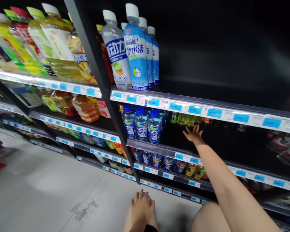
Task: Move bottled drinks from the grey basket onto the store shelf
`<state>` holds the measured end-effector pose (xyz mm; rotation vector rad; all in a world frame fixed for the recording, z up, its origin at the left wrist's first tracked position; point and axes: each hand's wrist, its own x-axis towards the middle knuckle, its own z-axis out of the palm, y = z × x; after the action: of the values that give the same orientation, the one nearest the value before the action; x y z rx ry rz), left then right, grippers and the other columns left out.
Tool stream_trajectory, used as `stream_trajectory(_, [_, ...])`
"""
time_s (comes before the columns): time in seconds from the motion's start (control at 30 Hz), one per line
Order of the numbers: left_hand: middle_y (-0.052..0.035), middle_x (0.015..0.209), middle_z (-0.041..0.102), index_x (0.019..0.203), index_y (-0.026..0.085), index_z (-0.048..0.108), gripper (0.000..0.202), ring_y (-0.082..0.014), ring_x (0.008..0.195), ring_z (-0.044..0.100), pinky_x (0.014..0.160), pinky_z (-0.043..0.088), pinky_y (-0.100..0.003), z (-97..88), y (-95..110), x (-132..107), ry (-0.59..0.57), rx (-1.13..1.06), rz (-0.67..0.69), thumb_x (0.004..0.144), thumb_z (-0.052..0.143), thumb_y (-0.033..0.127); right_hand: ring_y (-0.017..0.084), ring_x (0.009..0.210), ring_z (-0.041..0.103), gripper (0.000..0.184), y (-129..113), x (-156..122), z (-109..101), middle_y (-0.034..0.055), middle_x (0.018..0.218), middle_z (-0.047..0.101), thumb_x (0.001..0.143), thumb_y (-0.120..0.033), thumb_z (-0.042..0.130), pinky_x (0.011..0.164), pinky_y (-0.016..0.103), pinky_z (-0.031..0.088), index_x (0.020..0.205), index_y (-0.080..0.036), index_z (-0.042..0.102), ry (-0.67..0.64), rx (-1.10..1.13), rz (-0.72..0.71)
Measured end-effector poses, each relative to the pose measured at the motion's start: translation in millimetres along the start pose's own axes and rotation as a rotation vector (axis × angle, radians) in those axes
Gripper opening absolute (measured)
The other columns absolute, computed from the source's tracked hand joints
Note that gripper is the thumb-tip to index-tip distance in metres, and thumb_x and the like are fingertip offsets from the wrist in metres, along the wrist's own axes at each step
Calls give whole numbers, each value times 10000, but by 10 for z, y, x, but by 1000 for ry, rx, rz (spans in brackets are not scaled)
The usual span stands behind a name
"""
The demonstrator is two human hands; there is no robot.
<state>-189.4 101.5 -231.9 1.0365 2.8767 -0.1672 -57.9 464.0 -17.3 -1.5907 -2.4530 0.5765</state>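
Observation:
My right hand (193, 133) reaches into the second shelf (174, 149) with fingers spread, just below a row of yellow-green bottles (187, 120); it holds nothing. Left of it stand several blue-capped bottles (142, 125). My left hand (141, 204) rests flat on my left knee at the bottom of the view, fingers together and extended, empty. On the top shelf (174, 101) stand tall light-blue bottles (137, 48) with white caps.
A black upright post (96, 69) divides the rack; the left bay holds yellow and orange drink bottles (55, 48). Blue price tags (194, 110) line the shelf edges. Much of the right bay is dark and bare. Grey tiled floor (50, 193) lies at lower left.

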Motion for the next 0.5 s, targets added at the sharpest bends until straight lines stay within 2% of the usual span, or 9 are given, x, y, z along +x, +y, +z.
stream_trajectory(0.07, [-94,1614,426,1493,211,595,608,-329,1512,325,1208,240,-508,12,-21,-22,16,-1,-6,919,467,367,345,1641,-89,691,26,-398,-150,97,1666,-23,966,-558,446,1345,632,-24,1612,-340,334,-49,64,-115])
stream_trajectory(0.13, [-74,1619,422,1496,232,589,604,-316,1512,321,1204,244,-508,34,-61,-37,30,3,-15,921,471,376,221,1618,242,662,266,-939,-200,29,1639,225,976,-552,418,1426,468,155,1605,-358,343,-125,156,-258])
stream_trajectory(0.2, [-46,1624,416,1497,257,582,589,-295,1507,325,1198,261,-494,50,-114,-54,41,13,-20,934,462,385,46,1563,348,640,752,-1522,-61,-98,1611,282,960,-677,358,1427,236,256,1569,-485,323,-207,274,-389])
stream_trajectory(0.27, [-32,1624,415,1489,271,583,568,-278,1497,334,1185,287,-479,49,-166,-72,48,23,-19,955,441,402,61,1539,393,740,1434,-2060,323,-68,1599,316,885,-734,468,1388,205,331,1548,-410,414,-385,602,-440])
stream_trajectory(0.33, [-28,1618,419,1473,280,590,551,-269,1484,344,1167,317,-469,32,-199,-79,56,26,-17,970,418,426,85,1477,475,845,2209,-2545,940,20,1569,376,883,-743,409,1344,234,398,1594,-288,366,-433,792,-216])
stream_trajectory(0.37, [-33,1617,419,1470,277,589,550,-269,1480,345,1161,326,-468,21,-203,-75,63,23,-17,977,398,429,85,1475,477,861,2590,-2785,1309,46,1572,368,907,-719,322,1357,248,382,1623,-241,309,-339,798,-35])
stream_trajectory(0.43, [-44,1621,407,1481,270,574,569,-278,1479,339,1162,331,-478,2,-186,-49,46,0,-24,988,361,459,69,1514,431,812,3256,-3291,2083,61,1585,345,952,-613,181,1366,239,369,1654,-207,219,-196,512,466])
stream_trajectory(0.47, [-52,1629,393,1496,264,558,591,-286,1483,330,1165,329,-490,-2,-166,-30,34,-16,-19,990,343,481,95,1517,431,814,3512,-3555,2450,83,1560,379,956,-609,117,1353,276,391,1652,-204,233,-263,264,707])
stream_trajectory(0.5, [-58,1635,380,1507,259,546,611,-296,1484,326,1171,324,-501,0,-141,-9,19,-24,-17,988,331,499,196,1477,480,834,3707,-3818,2784,166,1495,438,946,-618,176,1308,397,427,1623,-153,320,-333,188,831])
